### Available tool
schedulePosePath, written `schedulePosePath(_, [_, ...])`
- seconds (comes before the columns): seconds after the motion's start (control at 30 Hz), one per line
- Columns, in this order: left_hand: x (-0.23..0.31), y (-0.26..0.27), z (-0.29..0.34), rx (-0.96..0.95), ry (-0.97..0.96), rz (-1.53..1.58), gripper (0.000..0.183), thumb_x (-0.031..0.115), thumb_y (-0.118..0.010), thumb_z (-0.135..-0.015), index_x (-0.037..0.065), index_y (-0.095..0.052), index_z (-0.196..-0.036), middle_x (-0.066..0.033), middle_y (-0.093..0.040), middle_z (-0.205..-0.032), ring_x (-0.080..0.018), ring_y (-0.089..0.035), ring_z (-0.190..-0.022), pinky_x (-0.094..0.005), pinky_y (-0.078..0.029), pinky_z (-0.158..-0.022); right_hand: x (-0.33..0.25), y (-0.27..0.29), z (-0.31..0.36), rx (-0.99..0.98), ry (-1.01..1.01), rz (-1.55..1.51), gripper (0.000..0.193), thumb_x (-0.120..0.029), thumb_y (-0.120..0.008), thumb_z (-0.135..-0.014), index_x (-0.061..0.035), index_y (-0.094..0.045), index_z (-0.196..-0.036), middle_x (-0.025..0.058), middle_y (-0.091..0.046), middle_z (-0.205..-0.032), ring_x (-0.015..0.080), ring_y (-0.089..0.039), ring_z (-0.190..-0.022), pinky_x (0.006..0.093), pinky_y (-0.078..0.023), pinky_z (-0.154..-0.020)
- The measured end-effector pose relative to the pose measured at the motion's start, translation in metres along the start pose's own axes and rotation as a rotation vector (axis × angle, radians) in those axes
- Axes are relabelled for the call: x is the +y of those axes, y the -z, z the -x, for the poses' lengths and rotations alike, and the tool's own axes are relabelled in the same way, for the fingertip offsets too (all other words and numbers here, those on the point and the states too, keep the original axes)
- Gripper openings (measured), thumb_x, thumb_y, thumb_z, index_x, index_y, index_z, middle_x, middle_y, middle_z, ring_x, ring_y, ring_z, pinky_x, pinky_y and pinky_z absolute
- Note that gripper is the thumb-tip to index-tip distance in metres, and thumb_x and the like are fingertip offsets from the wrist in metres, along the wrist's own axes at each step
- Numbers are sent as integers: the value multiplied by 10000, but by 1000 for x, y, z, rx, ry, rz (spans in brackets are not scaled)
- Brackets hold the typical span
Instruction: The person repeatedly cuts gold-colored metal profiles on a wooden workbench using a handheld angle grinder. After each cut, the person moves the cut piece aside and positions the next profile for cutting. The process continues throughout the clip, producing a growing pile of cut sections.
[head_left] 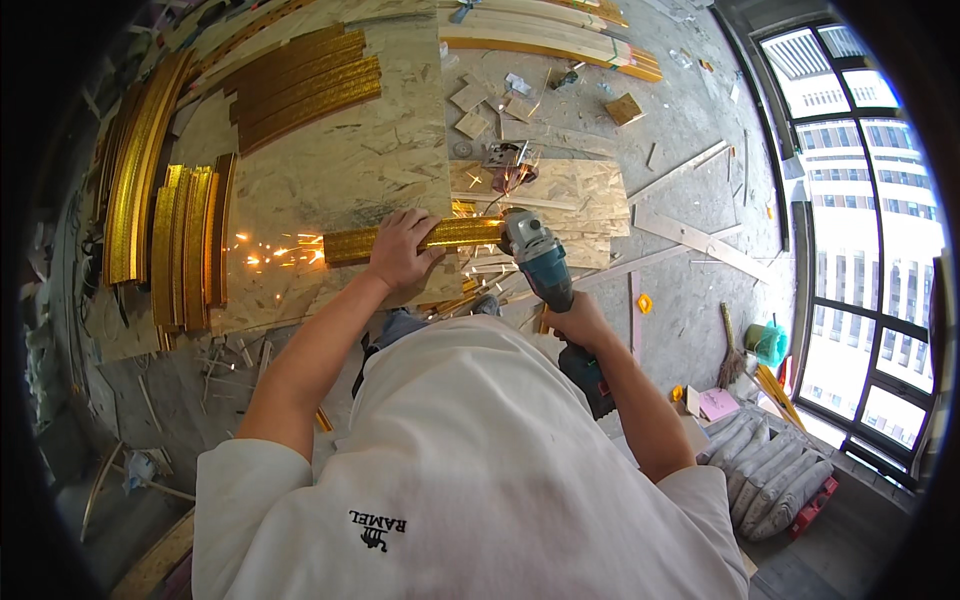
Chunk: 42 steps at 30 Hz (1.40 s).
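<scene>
My left hand (403, 250) presses down on a gold metal trim strip (345, 246) that lies across a chipboard work surface (350, 150). My right hand (577, 322) grips the body of a teal and black angle grinder (545, 272). Its head meets the strip's right end just beyond my left hand. Orange sparks (275, 252) fly left along the board. The cutting disc itself is hidden behind the grinder's head.
Stacks of gold trim strips (300, 85) lie at the back of the board and more (185, 245) along its left edge. Wood planks (550, 35) and offcuts litter the concrete floor. A broom (733, 360), white sacks (765, 475) and large windows (865, 210) are to the right.
</scene>
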<state>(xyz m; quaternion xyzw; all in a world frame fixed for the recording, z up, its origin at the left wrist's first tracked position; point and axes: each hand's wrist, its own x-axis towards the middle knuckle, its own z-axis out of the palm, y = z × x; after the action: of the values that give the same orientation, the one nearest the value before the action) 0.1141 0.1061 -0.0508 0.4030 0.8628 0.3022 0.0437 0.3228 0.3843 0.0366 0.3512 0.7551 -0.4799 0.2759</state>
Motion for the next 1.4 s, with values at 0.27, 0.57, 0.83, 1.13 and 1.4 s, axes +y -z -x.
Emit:
schedulePosePath(0.27, [-2, -1, 0, 7, -19, 1, 562, 423, -712, -821, 93, -645, -1270, -79, -595, -1191, -316, -532, -1137, -456, -403, -1011, 10, -3, -2, 8, 16, 4, 337, -175, -723, -742, 66, -648, -964, 97, -656, -691, 167, -648, -578, 347, -524, -550])
schedulePosePath(0.57, [-2, 0, 0, 10, -24, -11, 563, 438, -695, -829, 88, -645, -1268, -85, -598, -1197, -321, -535, -1138, -458, -403, -1011, 13, -5, -4, 6, 22, 19, 352, -195, -731, -733, 53, -658, -973, 110, -669, -689, 179, -660, -587, 352, -531, -560])
schedulePosePath(0.83, [-2, -1, 0, 18, -34, -23, 571, 450, -689, -827, 86, -647, -1265, -83, -601, -1191, -317, -540, -1133, -459, -408, -1004, 14, -9, -6, 27, 56, 37, 339, -194, -728, -731, 60, -670, -949, 135, -676, -694, 207, -675, -616, 369, -544, -601])
schedulePosePath(1.13, [-2, -2, 0, 35, -58, -28, 569, 446, -688, -825, 84, -649, -1263, -80, -603, -1196, -309, -537, -1139, -460, -409, -1005, 19, -14, -9, 30, 89, 58, 241, -198, -733, -778, 3, -669, -895, 55, -660, -678, 128, -616, -557, 311, -509, -522])
schedulePosePath(1.4, [2, 2, -1, 21, -54, -30, 580, 478, -658, -857, 72, -640, -1271, -89, -600, -1201, -313, -532, -1145, -457, -404, -1001, 12, -15, -10, 36, 62, 39, 333, -195, -712, -718, 37, -669, -954, 144, -677, -694, 232, -673, -631, 384, -534, -619])
